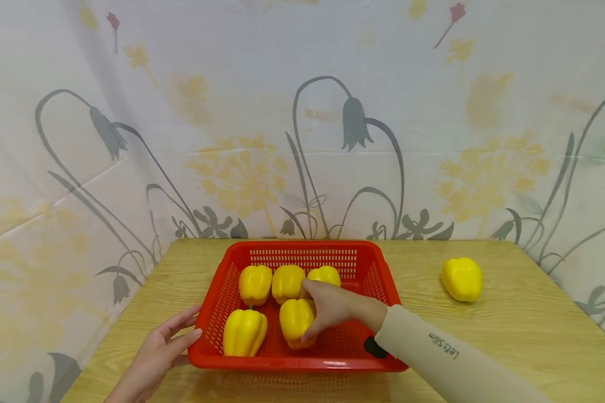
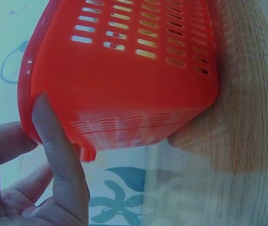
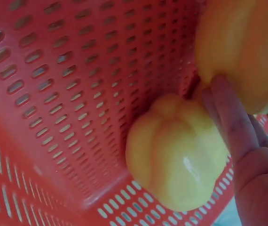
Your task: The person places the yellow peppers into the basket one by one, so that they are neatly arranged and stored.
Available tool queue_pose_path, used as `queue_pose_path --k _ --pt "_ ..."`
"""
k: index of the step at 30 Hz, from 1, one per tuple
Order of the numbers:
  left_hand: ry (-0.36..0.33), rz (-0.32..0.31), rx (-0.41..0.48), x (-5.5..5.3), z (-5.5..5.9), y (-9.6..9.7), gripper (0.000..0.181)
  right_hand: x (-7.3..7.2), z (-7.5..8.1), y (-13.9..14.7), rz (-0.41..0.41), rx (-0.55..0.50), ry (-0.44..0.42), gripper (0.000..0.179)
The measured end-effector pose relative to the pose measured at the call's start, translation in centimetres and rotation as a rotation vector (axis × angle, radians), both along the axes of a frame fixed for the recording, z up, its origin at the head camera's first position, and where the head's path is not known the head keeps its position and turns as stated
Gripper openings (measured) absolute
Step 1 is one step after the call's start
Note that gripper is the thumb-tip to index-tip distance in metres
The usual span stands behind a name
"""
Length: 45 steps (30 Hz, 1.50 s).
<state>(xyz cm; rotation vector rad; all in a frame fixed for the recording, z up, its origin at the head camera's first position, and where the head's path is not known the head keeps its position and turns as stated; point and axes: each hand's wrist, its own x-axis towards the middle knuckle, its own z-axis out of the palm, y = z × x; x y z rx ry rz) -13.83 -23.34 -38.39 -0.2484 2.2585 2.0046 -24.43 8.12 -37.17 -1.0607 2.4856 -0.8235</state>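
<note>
Gripping one yellow pepper (image 1: pixel 294 320) inside the red basket (image 1: pixel 302 249), the right hand (image 1: pixel 333 307) has its fingers curled over the top and near side of it, so that's a proper grasp, not just a touch. That pepper sits in the near row of the basket, roughly in the middle, with another pepper (image 1: pixel 244 331) just to its left and three more (image 1: pixel 287 282) lined up along the far wall. The left hand (image 1: pixel 156 352) is relaxed, fingers pretty much straight, resting against the basket's near-left corner; the left wrist view shows a fingertip (image 2: pixel 42 110) laid right on the red rim, like it's steadying the thing. One more pepper (image 1: pixel 462 278) sits on its own out on the wooden table (image 1: pixel 534 336), well off to the right of the basket. My take on handling: these look glossy and smooth, so probably a bit slippery, firm but hollow and light. I'd wrap around the wide shoulders rather than pinch the narrow end, and not squeeze hard. Behind it all hangs a flowery cloth backdrop (image 1: pixel 302 112).
</note>
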Motion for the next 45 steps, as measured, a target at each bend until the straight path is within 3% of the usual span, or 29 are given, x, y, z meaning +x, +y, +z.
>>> queue_pose_path --k 3,10,15,19,25,29,36,45 --pt "-0.001 0.005 -0.005 0.0 0.0 0.1 0.060 0.0 -0.3 0.2 0.004 0.027 -0.002 0.060" --pt "0.002 0.004 -0.008 0.0 0.0 0.1 0.059 0.2 -0.2 0.3 -0.031 0.030 -0.158 0.060" --pt "0.003 0.002 0.001 0.0 0.0 0.1 0.059 0.3 -0.2 -0.5 -0.055 0.025 -0.223 0.061" --pt "0.010 -0.005 0.002 0.0 0.1 0.1 0.060 0.4 -0.3 -1.2 -0.052 0.018 -0.226 0.057" --pt "0.012 -0.004 0.000 0.0 0.1 0.1 0.059 0.4 -0.1 -1.7 0.024 0.043 -0.182 0.046" --pt "0.008 0.003 -0.003 0.0 0.1 0.1 0.059 0.4 0.2 -1.4 0.019 0.021 -0.196 0.046" --pt "-0.005 0.010 -0.013 0.0 0.1 0.2 0.059 0.5 1.7 -0.3 -0.014 -0.118 -0.227 0.040" --pt "-0.004 0.012 -0.010 0.1 0.0 0.2 0.059 0.9 4.5 1.0 -0.033 -0.381 -0.133 0.021"
